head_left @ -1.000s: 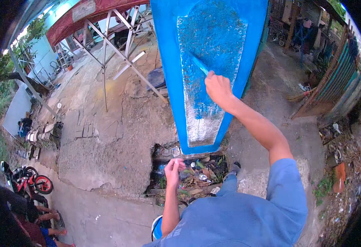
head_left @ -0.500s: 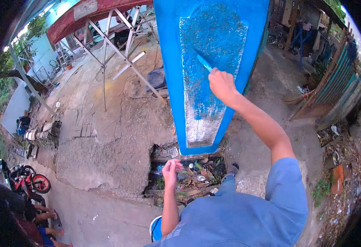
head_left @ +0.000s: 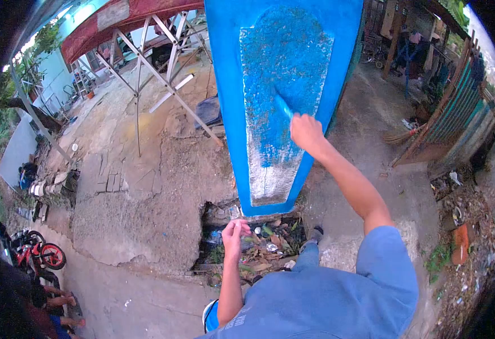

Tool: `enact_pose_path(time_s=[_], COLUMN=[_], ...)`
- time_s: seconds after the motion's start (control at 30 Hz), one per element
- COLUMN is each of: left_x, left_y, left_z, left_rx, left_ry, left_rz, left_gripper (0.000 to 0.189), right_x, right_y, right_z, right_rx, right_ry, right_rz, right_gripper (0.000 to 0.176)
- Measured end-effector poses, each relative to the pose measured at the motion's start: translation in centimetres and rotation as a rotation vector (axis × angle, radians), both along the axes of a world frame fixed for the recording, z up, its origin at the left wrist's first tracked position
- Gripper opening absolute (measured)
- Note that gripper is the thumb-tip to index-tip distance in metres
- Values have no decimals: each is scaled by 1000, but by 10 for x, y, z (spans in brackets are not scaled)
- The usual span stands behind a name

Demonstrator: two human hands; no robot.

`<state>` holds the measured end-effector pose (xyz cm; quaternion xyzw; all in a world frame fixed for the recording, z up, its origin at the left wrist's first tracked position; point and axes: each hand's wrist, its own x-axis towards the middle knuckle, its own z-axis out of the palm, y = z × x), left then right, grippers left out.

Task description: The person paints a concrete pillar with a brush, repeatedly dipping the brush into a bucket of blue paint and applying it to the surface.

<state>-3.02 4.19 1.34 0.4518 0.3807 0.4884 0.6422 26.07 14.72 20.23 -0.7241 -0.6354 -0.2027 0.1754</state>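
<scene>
My right hand (head_left: 306, 133) is closed around a blue-smeared paintbrush (head_left: 283, 107), its tip against the rough recessed panel of a blue pillar (head_left: 233, 113). Blue paint covers most of that panel (head_left: 284, 68) unevenly, while its lower end stays whitish. Lower down, my left hand (head_left: 234, 234) is held in front of my body with its fingers curled together; whether anything small is in them I cannot make out. Beneath the left forearm, partly hidden, shows a blue container with a white rim (head_left: 211, 317).
A debris-filled pit (head_left: 267, 243) lies at the pillar's foot. To the left stand a red-topped folding-frame canopy (head_left: 140, 56) and a red motorbike (head_left: 44, 254), with people's legs (head_left: 61, 299) below. On the right are a slatted fence (head_left: 451, 113) and a broom (head_left: 403, 135).
My right hand and the brush have moved down the panel. The left hand keeps much the same curled pose, and the view has shifted slightly.
</scene>
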Motion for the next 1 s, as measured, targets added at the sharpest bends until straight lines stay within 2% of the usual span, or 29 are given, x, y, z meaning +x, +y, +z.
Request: enact_pose_path(time_s=[0.1,0.23,0.33,0.47,0.57,0.67,0.8,0.87,1.0], left_x=[-4,-3,-3,-5,-9,-13,-18,-17,-7], left_y=[-12,-8,-9,-12,-17,-23,-23,-21,-18], left_z=[-4,-10,-10,-13,-15,-13,-15,-13,-8], left_rx=[-32,-30,-39,-38,-42,-71,-62,-70,-54], left_ry=[-16,-22,-9,-2,-30,28,25,18,14], left_rz=[10,6,8,24,49,93,87,77,61], left_gripper=[30,28,28,26,27,33,34,34,33], right_x=[-2,-35,-35,-27,-22,-26,-46,-52,-29], right_y=[-16,-33,-16,13,15,0,-28,-31,9], right_z=[-14,28,37,-12,-76,-101,-39,-5,-37], right_rx=[-94,-37,221,163,19,-66,-16,102,91], right_ry=[70,174,248,235,250,308,387,465,397], right_rz=[56,-43,1,-108,-42,-49,-87,-71,-150], right_gripper=[22,22,23,24,24,25,26,22,25])
